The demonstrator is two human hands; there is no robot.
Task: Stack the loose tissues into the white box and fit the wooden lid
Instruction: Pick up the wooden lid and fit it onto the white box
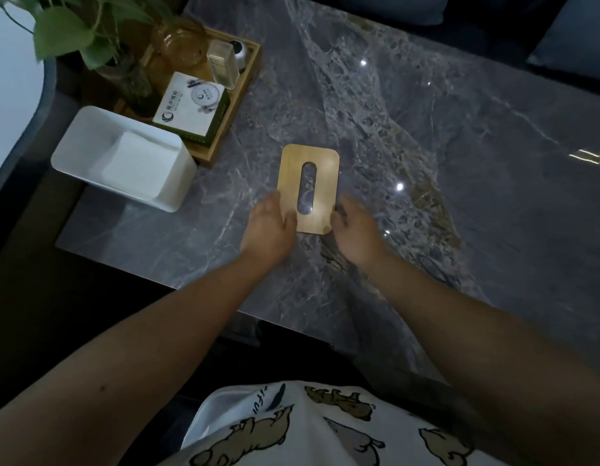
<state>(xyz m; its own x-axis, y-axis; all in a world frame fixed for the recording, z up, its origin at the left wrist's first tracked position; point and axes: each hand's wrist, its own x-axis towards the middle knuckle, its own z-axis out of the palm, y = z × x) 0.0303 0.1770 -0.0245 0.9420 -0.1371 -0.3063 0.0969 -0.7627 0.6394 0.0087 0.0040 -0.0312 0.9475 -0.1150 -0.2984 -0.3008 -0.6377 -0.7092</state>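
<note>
Both hands are on the wooden lid right now. The left hand has its thumb lying over the lid's near left corner with the fingers tucked along the left edge, so it's gripping that side. The right hand is curled against the near right corner, fingers touching the edge; can't really tell how far they wrap under it. The lid points lengthways away from the person, and you can see the grey stone through its oval slot. Whether it's flat on the table or lifted a bit at the near end, I can't say from this angle.

The white box sits off to the left near the table's corner, well apart from the lid, open on top. The tissues are already inside it in a neat white stack, sitting below the rim.

Just behind the box, touching or nearly so, is a wooden tray holding a green and white carton, a clear glass jar and a small clear bottle. A leafy plant hangs over the far left corner. At the bottom of the shot there's the person's white shirt with animal prints on it. The lighting's pretty dim overall.
</note>
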